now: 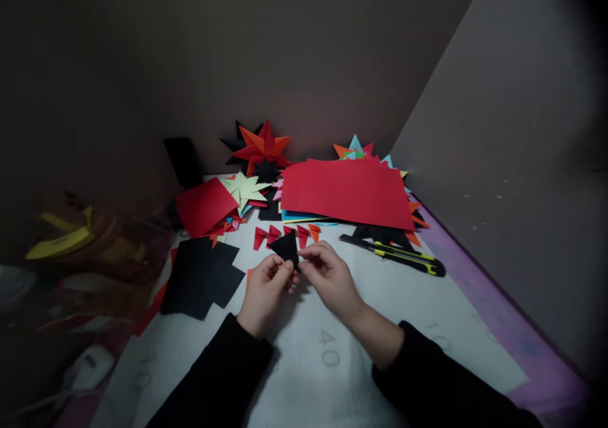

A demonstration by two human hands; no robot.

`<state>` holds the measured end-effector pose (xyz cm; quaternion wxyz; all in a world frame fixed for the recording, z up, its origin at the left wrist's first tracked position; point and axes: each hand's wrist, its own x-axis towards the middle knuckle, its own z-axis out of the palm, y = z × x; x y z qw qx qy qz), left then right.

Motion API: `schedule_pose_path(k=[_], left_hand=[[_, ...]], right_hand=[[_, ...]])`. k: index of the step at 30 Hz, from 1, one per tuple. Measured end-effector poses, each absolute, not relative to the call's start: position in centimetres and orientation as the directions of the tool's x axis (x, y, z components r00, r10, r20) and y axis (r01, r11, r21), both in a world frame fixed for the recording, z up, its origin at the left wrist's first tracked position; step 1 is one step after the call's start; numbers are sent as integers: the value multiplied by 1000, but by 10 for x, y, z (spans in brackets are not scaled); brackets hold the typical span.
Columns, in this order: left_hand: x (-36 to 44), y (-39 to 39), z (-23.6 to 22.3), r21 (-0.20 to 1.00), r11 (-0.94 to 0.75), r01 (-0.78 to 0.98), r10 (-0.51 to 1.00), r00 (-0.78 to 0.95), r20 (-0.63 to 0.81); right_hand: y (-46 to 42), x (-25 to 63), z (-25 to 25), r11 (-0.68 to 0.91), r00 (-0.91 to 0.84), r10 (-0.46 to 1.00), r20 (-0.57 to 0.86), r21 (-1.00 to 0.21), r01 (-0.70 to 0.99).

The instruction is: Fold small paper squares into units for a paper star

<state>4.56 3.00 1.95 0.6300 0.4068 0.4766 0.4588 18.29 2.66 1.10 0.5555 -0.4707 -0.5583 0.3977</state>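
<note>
Between my two hands is a small folded piece of black paper, roughly triangular, held just above the white sheet. My left hand pinches its lower edge with the thumb on top. At the paper's right edge, the thumb and fingertips of my right hand are closed on it. Just beyond, several small folded red paper pieces stand in a row, with a folded orange piece at its right end. Part of that row is hidden behind the black paper.
Black paper squares lie at left, near a red sheet. A larger red sheet tops a paper pile. A utility knife lies at right. Paper stars lean against the wall beside a dark phone-like object.
</note>
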Motion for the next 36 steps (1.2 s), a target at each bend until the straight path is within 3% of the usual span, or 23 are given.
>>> schedule_pose_path(k=[3, 7, 11, 20, 25, 30, 36], left_hand=[[46, 30, 21, 946, 250, -206, 966, 121, -229], [46, 30, 24, 948, 241, -208, 965, 159, -210], [45, 29, 25, 954, 228, -192, 966, 168, -197], [45, 31, 21, 959, 234, -160, 972, 76, -224], [44, 31, 22, 960, 235, -154, 968, 125, -217], [45, 30, 21, 973, 200, -116, 973, 143, -183], [45, 30, 20, 981, 164, -104, 986, 42, -160]], right_hand=[[30, 183, 11, 140, 63, 989, 136, -988, -67], [32, 182, 12, -19, -139, 990, 12, -976, -218], [32, 182, 10, -68, -194, 981, -3, -941, -330], [33, 183, 14, 238, -3, 971, 238, -971, 1], [32, 184, 12, 242, -1, 970, 243, -969, 49], [32, 182, 10, 155, 28, 988, 153, -985, -74], [28, 182, 13, 167, 26, 985, 169, -983, 76]])
